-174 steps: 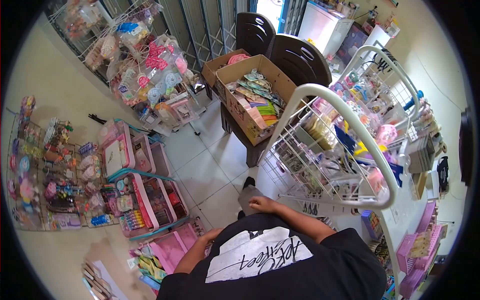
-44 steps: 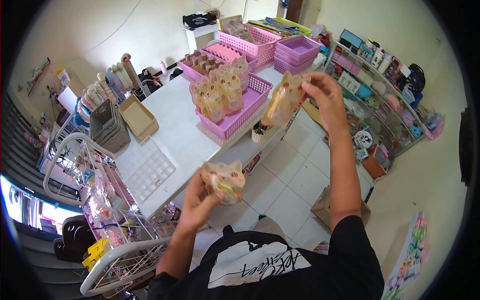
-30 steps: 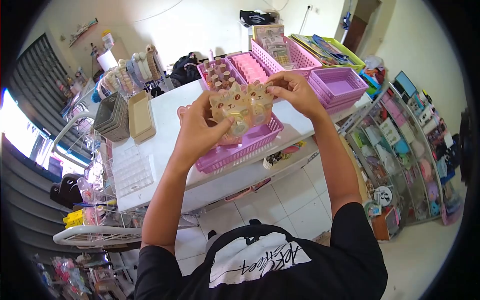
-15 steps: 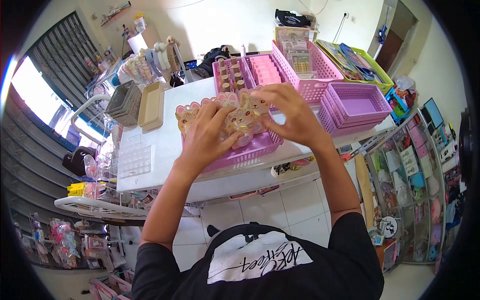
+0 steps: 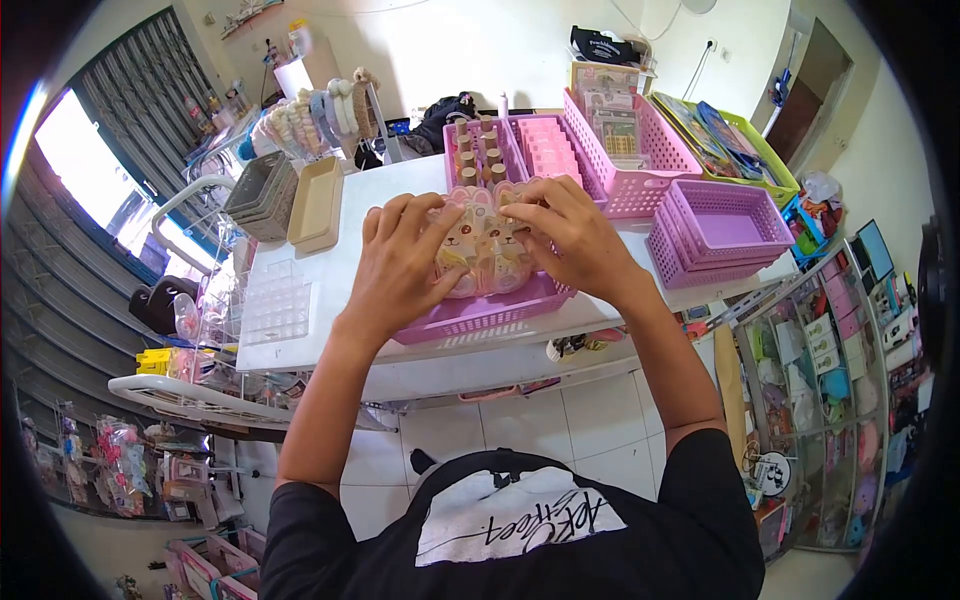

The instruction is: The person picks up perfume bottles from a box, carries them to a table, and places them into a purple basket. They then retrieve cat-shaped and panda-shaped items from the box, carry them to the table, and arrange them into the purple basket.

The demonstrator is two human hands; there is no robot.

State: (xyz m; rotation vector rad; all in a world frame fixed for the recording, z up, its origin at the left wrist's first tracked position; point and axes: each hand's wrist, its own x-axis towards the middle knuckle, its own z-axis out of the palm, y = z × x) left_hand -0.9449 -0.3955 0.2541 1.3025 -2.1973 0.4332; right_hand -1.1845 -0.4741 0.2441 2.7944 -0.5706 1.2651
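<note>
Several flat packs with animal faces (image 5: pixel 482 245) stand bunched together over a purple basket (image 5: pixel 490 318) near the table's front edge. My left hand (image 5: pixel 398 262) grips the left side of the bunch, with its fingers bent over the top and its thumb in front. On the right side, my right hand (image 5: pixel 572 238) closes its fingers and thumb on the packs. How many packs each hand holds is hidden.
Behind the hands are a purple basket of capped bottles (image 5: pixel 478 150) and pink packets (image 5: pixel 548 148). Stacked purple baskets (image 5: pixel 720 230) stand right. A beige tray (image 5: pixel 316 205) and clear compartment tray (image 5: pixel 278 305) lie left on the white table (image 5: pixel 355 215).
My right hand has come down from above onto the packs. The packs are now drawn together between both hands, and the view has shifted slightly.
</note>
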